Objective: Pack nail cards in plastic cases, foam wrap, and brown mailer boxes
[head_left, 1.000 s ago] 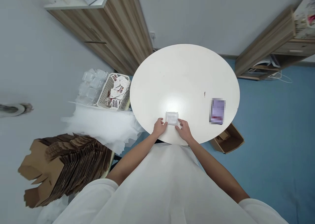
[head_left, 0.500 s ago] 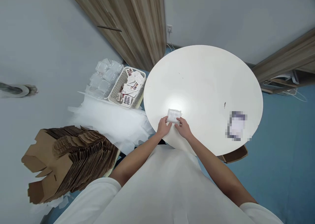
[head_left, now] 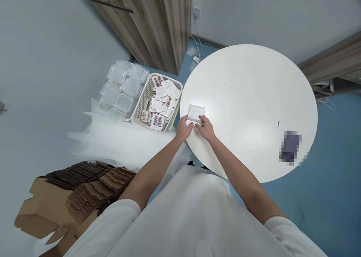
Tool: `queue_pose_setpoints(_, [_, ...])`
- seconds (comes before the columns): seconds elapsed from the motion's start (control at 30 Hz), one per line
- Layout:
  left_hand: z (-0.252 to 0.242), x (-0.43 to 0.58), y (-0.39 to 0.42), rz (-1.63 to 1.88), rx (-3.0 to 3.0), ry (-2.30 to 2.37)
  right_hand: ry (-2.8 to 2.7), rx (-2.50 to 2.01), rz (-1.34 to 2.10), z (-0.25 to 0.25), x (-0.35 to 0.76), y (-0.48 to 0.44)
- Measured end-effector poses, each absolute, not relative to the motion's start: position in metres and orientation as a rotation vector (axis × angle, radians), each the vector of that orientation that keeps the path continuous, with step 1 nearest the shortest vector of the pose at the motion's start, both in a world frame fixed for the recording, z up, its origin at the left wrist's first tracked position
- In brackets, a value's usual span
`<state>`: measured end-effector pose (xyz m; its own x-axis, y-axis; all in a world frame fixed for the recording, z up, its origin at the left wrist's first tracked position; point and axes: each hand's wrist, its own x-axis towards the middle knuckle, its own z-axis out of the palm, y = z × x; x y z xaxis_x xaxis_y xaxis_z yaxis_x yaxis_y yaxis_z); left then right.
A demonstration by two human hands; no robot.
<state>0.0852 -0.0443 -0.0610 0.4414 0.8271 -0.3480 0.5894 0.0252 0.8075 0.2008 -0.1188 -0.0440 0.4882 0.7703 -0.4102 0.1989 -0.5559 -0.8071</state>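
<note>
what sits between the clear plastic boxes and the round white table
In the head view, a white lattice basket of printed cards stands between the boxes and the table.

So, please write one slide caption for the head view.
Both hands hold a flat white packet at a round white table.

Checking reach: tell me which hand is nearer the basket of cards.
Left. The left hand is just right of the basket; the right hand is farther right, at the right side of the white packet.
</note>
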Motion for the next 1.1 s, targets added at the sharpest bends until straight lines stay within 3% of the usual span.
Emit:
queue_pose_setpoints(0.27, [-0.060,0.084,-0.049,0.278,1.655,1.192,-0.788,-2.052,1.052,-0.041,0.198,-0.122])
queue_pose_setpoints(0.53, [-0.055,0.075,-0.074,0.484,1.517,1.291,-0.723,-2.045,1.082,-0.024,0.201,-0.169])
queue_pose_setpoints(0.83, [-0.016,0.036,-0.162,0.550,1.427,1.443,-0.809,-1.930,1.287,-0.006,0.205,-0.249])
queue_pose_setpoints(1.1, [0.033,-0.017,-0.219,0.695,1.450,1.541,-1.216,-1.625,1.506,-0.001,0.159,-0.236])
